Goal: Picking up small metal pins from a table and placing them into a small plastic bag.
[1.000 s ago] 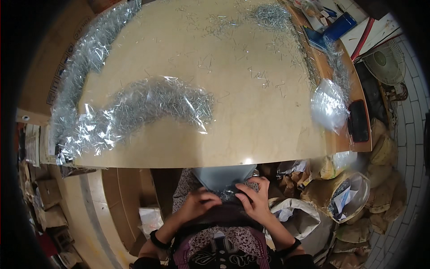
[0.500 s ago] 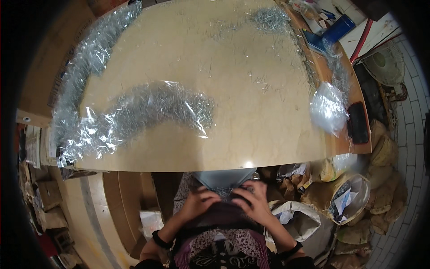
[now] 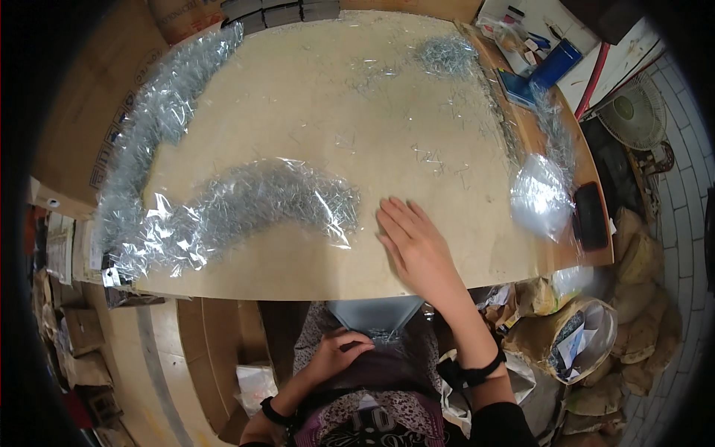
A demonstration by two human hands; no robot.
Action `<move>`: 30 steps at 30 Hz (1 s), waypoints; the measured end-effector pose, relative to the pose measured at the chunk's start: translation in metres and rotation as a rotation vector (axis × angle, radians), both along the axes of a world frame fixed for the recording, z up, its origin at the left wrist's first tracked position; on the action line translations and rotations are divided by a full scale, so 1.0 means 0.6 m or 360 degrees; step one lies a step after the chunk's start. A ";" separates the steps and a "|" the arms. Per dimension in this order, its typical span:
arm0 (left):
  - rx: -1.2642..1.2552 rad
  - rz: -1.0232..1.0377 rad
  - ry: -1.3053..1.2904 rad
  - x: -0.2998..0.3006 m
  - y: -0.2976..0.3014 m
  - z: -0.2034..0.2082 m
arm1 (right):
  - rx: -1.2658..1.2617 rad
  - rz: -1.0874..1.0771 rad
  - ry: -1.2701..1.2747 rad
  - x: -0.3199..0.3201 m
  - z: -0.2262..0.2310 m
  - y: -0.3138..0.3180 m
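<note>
Rests the right hand palm down, out over the pale surface, with fingers stretched forward and thumb a little apart, just to the right of a curved band of thin silvery pieces. Down under the near edge, holds the left hand curled at the lower left side of the grey tray; cannot tell whether pinching anything there. And look at that tray: sits over the lap, narrows toward the body, and carries a cluster of shiny bits at the narrow end. Up top, spot a long silvery heap along the left side and a smaller heap in the far right corner, with loose pieces scattered nearby. Over right, catch a clear plastic bag just beside a dark phone.
</note>
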State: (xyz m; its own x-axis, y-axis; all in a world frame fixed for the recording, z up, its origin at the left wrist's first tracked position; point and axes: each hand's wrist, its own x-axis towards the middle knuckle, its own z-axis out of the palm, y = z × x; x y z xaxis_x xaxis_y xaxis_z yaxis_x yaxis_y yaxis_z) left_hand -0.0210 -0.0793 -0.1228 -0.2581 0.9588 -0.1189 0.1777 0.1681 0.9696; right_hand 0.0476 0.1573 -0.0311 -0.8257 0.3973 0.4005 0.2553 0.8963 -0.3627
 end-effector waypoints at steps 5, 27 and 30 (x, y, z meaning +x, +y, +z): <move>-0.0058 0.0021 -0.0148 0.006 -0.009 -0.004 | -0.0297 0.0265 -0.0033 0.104 0.004 -0.088; -0.0089 -0.0021 -0.0910 -0.018 -0.002 0.082 | -0.1465 0.0351 0.0072 0.183 -0.086 -0.166; -0.0066 -0.0210 -0.1036 -0.068 0.031 0.118 | -0.1429 0.0410 0.0145 0.147 -0.021 -0.119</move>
